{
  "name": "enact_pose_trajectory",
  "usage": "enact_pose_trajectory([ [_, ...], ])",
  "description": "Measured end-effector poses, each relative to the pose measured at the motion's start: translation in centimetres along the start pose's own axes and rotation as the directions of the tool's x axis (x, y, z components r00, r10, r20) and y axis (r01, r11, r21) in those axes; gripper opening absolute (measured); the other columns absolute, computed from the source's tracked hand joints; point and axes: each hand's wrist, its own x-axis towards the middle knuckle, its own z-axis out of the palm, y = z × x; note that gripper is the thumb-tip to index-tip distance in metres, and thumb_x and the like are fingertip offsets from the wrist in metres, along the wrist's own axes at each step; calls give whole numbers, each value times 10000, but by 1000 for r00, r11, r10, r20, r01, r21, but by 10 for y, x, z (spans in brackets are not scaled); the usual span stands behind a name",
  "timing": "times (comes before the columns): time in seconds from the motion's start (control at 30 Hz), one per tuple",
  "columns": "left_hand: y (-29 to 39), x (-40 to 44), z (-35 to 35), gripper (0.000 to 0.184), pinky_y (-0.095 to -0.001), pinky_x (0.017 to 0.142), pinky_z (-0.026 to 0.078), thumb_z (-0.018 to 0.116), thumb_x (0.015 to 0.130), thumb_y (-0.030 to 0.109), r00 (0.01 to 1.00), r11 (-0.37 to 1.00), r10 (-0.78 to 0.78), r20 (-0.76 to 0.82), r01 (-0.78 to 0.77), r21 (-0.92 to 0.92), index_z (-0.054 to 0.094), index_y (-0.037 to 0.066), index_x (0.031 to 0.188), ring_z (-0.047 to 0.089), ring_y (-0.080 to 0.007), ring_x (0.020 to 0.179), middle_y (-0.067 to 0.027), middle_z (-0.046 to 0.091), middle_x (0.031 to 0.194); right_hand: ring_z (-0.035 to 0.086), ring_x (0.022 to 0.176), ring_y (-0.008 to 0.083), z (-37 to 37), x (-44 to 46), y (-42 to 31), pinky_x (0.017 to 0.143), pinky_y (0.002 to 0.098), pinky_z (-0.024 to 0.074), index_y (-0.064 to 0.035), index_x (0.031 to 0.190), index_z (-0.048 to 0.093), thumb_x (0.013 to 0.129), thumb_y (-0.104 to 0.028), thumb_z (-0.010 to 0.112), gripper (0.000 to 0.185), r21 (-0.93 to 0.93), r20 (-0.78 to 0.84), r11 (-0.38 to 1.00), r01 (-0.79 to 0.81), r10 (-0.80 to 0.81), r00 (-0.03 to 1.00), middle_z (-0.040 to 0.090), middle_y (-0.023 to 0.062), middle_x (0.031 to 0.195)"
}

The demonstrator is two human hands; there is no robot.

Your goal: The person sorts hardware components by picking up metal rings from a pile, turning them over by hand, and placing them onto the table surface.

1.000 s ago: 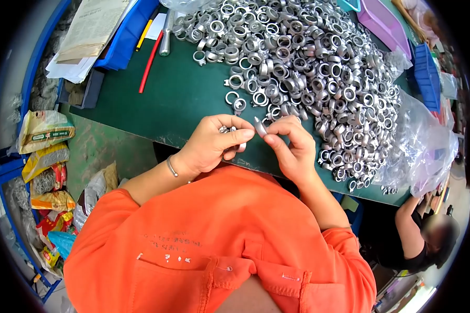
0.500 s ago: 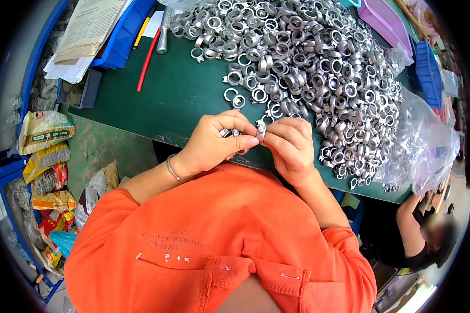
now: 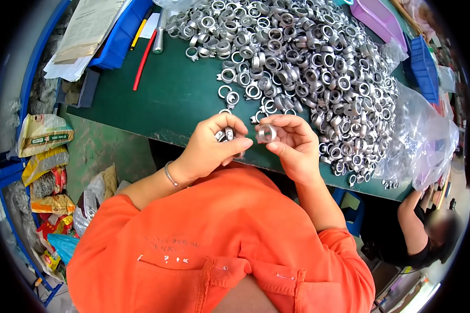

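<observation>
Between the thumb and fingers of my right hand is a metal ring, its round opening turned toward the camera. My left hand, just to the left, is curled around small metal rings; the fingers partly hide them, and its thumb tip points at the ring in my right hand. Both hands are over the near edge of the green table. A large pile of similar metal rings spreads beyond them, with a few loose rings close to my left hand.
A red pen, a yellow pen and a metal tool lie at the back left beside a blue bin. Plastic bags, a pink bin and a co-worker are at the right.
The ring in my right hand has turned from edge-on to show its opening, and it has come away from my left fingertips. My left hand still holds its rings.
</observation>
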Motion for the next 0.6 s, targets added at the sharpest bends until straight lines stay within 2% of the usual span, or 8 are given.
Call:
enact_pose_trajectory([
  [0.07, -9, 0, -5, 190, -172, 407, 351, 611, 821, 63, 929, 780, -245, 279, 360, -512, 547, 21, 996, 516, -78, 633, -74, 581, 835, 546, 1057, 219, 1, -5, 5, 886, 339, 480, 20, 1065, 527, 761, 140, 601, 334, 24, -8, 992, 125, -125, 992, 538, 167, 1137],
  [0.1, -12, 1, -7, 178, -186, 436, 409, 568, 851, 96, 892, 674, -257, 372, 441, -593, 552, -5, 997, 555, -99, 611, -121, 619, 872, 534, 1078, 229, 2, -8, 7, 896, 352, 475, 17, 1036, 530, 754, 153, 597, 320, -81, 18, 981, 179, -178, 984, 519, 180, 1169],
  [0.13, -13, 0, -6, 231, -183, 435, 414, 516, 887, 157, 847, 596, -261, 463, 519, -613, 546, -7, 1047, 561, -116, 615, -140, 627, 900, 591, 999, 294, 5, -11, 7, 835, 377, 490, 5, 1000, 555, 730, 109, 643, 302, -378, 85, 881, 286, -274, 958, 587, 166, 1057],
  [0.2, -29, -7, -6, 257, -187, 427, 412, 485, 905, 186, 808, 428, -346, 478, 589, -686, 550, -5, 1065, 568, -130, 623, -150, 627, 894, 603, 961, 297, 8, -11, -8, 830, 368, 492, 10, 929, 605, 713, 95, 658, 239, -610, 385, 656, 445, -245, 890, 618, 144, 969],
  [0.27, -36, -15, -8, 193, -191, 405, 414, 510, 892, 136, 784, 480, -263, 563, 612, -628, 581, -4, 1006, 573, -136, 614, -147, 620, 861, 610, 874, 274, 10, -12, -7, 770, 347, 498, 11, 873, 631, 709, 73, 665, 179, -610, 344, 639, 469, -320, 883, 628, 125, 886],
  [0.33, -41, -21, -17, 175, -209, 414, 404, 520, 876, 90, 721, 510, -291, 629, 673, -536, 572, -23, 998, 536, -138, 603, -160, 595, 869, 588, 805, 270, -3, -12, -3, 706, 332, 481, -25, 883, 631, 719, 53, 652, 182, -885, 230, 308, 349, -361, 904, 609, 109, 859],
  [0.47, -50, -33, -23, 163, -195, 408, 407, 524, 855, 45, 666, 597, -456, 590, 721, -352, 584, -41, 980, 538, -136, 584, -164, 614, 881, 509, 731, 274, -3, 3, 13, 651, 359, 434, -32, 879, 623, 720, 17, 643, 168, -972, 228, -17, 236, -337, 914, 538, 87, 799],
  [0.6, -100, -19, -16, 173, -175, 456, 420, 523, 875, 88, 710, 588, -496, 500, 698, -409, 547, -23, 1006, 557, -137, 629, -142, 606, 848, 499, 768, 282, -10, 0, 19, 669, 378, 427, -24, 855, 605, 700, 13, 651, 165, -966, 254, -54, 251, -354, 900, 529, 100, 839],
])
